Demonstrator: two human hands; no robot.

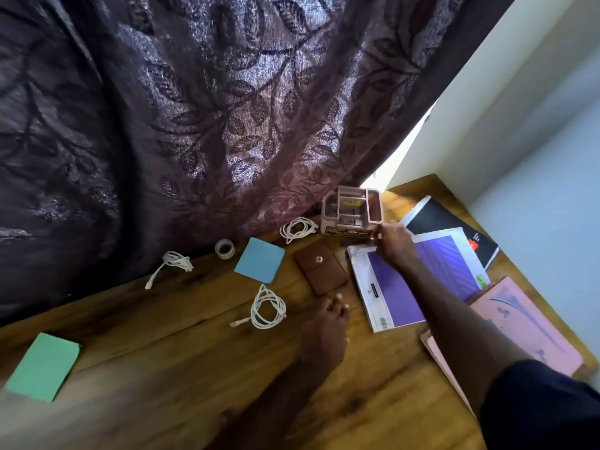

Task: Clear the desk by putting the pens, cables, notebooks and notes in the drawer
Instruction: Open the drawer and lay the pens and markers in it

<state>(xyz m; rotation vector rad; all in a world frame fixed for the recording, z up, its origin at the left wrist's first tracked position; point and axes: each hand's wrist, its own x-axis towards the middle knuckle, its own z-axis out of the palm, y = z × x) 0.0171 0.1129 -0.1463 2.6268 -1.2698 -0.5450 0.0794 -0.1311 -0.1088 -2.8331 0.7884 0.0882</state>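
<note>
Dark sleeve [545, 407] filled the lower right; its right hand [394, 241] sat at the front corner of the pink desk organiser [354, 211], grip unreadable through blur, probably checking its contents. Left hand [326, 323], relaxed and empty, rested mid-frame just beside a coiled white cable [268, 308], seemingly for support.

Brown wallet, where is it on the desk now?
Head view: the brown wallet lies flat between the blue note pad on its left and the purple notebook on its right, beyond the left hand.
</note>
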